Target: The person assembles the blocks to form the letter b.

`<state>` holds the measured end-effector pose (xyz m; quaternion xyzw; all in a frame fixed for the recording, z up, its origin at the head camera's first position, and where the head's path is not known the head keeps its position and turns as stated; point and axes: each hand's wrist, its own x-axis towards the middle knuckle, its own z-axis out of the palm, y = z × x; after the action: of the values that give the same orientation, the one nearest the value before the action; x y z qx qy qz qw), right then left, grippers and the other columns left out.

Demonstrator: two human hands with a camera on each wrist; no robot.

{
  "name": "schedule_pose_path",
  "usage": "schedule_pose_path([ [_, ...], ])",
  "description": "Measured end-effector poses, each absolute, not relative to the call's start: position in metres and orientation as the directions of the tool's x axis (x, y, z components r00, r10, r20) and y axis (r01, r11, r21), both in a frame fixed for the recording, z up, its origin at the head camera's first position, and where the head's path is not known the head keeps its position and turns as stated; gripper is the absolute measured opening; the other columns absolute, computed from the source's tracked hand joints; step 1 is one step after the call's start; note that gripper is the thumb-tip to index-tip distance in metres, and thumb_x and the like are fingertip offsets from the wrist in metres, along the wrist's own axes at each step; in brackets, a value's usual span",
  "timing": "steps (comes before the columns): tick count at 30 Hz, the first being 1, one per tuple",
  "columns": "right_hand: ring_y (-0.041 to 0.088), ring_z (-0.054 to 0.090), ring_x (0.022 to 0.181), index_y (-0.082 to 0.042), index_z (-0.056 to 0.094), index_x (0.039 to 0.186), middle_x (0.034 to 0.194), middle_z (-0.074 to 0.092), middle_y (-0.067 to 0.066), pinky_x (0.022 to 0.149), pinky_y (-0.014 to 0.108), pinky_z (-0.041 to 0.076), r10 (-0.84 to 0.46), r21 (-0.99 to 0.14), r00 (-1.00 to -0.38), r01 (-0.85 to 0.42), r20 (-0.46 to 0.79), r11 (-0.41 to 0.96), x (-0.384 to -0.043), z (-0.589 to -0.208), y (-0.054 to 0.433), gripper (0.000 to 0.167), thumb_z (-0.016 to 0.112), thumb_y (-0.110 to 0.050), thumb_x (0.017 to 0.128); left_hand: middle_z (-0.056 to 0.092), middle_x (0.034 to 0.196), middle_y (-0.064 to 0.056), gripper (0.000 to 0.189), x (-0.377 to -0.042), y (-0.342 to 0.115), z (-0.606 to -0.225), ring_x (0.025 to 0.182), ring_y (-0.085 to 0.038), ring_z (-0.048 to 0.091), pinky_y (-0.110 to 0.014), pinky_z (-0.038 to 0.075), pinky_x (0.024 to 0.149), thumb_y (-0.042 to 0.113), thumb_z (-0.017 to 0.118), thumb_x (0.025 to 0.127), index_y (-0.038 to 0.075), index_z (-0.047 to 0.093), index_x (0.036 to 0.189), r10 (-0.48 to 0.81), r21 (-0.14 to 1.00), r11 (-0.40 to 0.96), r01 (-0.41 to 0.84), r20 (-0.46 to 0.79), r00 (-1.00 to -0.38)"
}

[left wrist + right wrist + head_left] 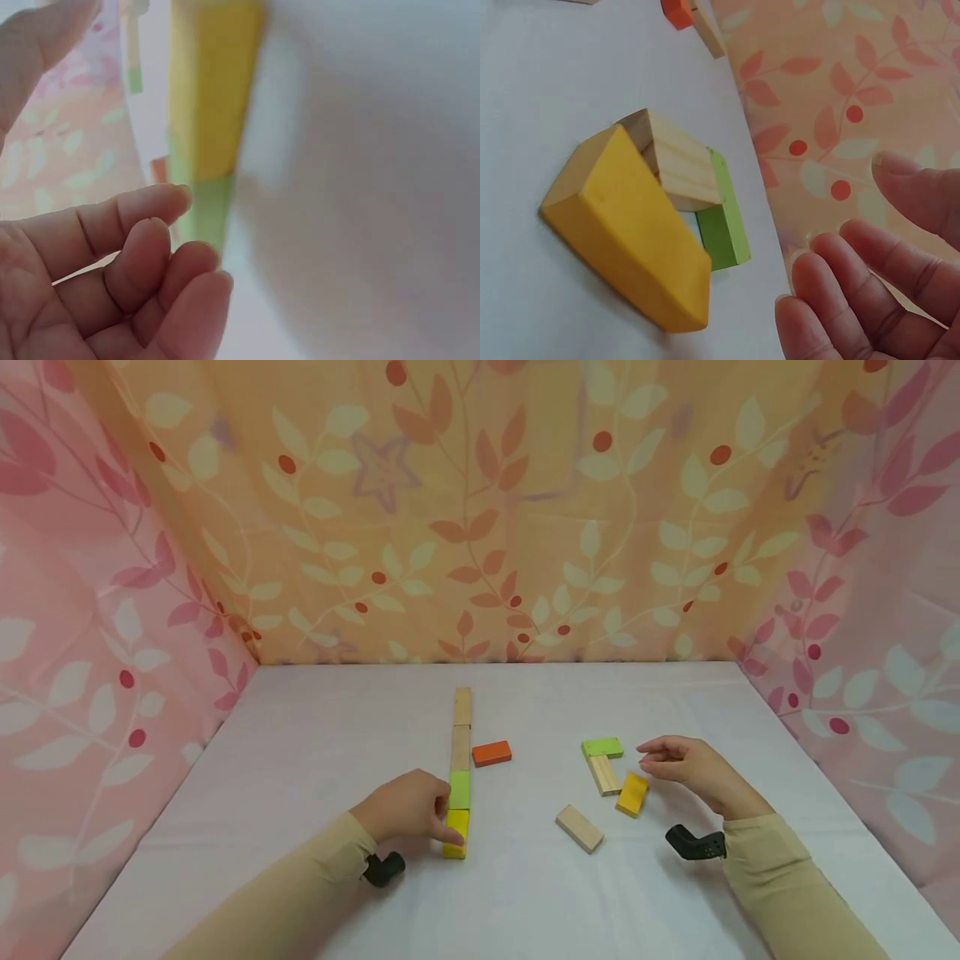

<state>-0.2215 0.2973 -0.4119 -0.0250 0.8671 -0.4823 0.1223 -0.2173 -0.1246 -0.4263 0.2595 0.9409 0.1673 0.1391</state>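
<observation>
Backdrop: leaf-print cloth (465,510) at 12 o'clock, beyond the pale worktop (540,910).
Left grip (405,806): released, fingers loosely bent, at the yellow block's 10 o'clock; contact unclear. A thumb nudge could skew the line.
Row: yellow block (459,821), then green block (461,789) and two plain blocks (461,747), end to end toward 12; one push may open seams.
Orange block (492,753): row's 2 o'clock, near enough for a sweeping hand to clip.
Loose plain block (579,828): row's 4 o'clock.
Cluster: plain piece (604,775) at the green piece (602,747)'s 6 o'clock; amber block (632,795) so close that grabbing it might drag its neighbour.
Right grip (693,772): released, holding nothing, at the amber block's 2 o'clock.
</observation>
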Motion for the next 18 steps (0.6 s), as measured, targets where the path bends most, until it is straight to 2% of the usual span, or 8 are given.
schedule_pose_path([
  [5,0.024,0.056,0.096,0.003,0.051,0.123,0.103,0.061,0.011,0.088,0.038,0.046,-0.164,-0.835,-0.970,0.063,-0.181,0.547,-0.227,-0.408,0.289,0.046,0.063,-0.023,0.086,0.051,0.064,0.005,0.034,-0.233,-0.122,-0.408,0.060,-0.012,0.046,-0.026,0.039,0.052,0.045,0.076,0.069,0.019,0.054,0.070,0.491,0.405,0.818,0.409,-0.121,-0.862],
  [9,0.023,0.057,0.097,0.003,0.051,0.123,0.104,0.061,0.011,0.091,0.040,0.045,-0.178,-0.844,-0.967,0.060,-0.182,0.533,-0.230,-0.406,0.282,0.046,0.063,-0.022,0.086,0.054,0.072,0.003,0.026,-0.247,-0.118,-0.401,0.068,-0.014,0.048,-0.027,0.042,0.059,0.034,0.076,0.073,0.017,0.056,0.075,0.465,0.415,0.821,0.391,-0.091,-0.881],
  [14,0.020,0.057,0.095,0.004,0.052,0.122,0.102,0.061,0.010,0.091,0.040,0.044,-0.182,-0.848,-0.967,0.056,-0.177,0.527,-0.232,-0.406,0.277,0.046,0.064,-0.022,0.086,0.059,0.086,0.000,0.018,-0.263,-0.109,-0.401,0.078,-0.014,0.050,-0.027,0.045,0.070,0.023,0.073,0.076,0.014,0.061,0.087,0.484,0.422,0.804,0.420,-0.054,-0.873],
  [18,0.020,0.056,0.094,0.003,0.052,0.122,0.102,0.061,0.010,0.091,0.039,0.044,-0.182,-0.846,-0.968,0.052,-0.173,0.530,-0.234,-0.406,0.275,0.045,0.063,-0.021,0.086,0.059,0.092,0.000,0.021,-0.275,-0.100,-0.406,0.080,-0.013,0.051,-0.026,0.045,0.072,0.019,0.070,0.077,0.013,0.063,0.097,0.493,0.423,0.803,0.421,-0.074,-0.867],
])
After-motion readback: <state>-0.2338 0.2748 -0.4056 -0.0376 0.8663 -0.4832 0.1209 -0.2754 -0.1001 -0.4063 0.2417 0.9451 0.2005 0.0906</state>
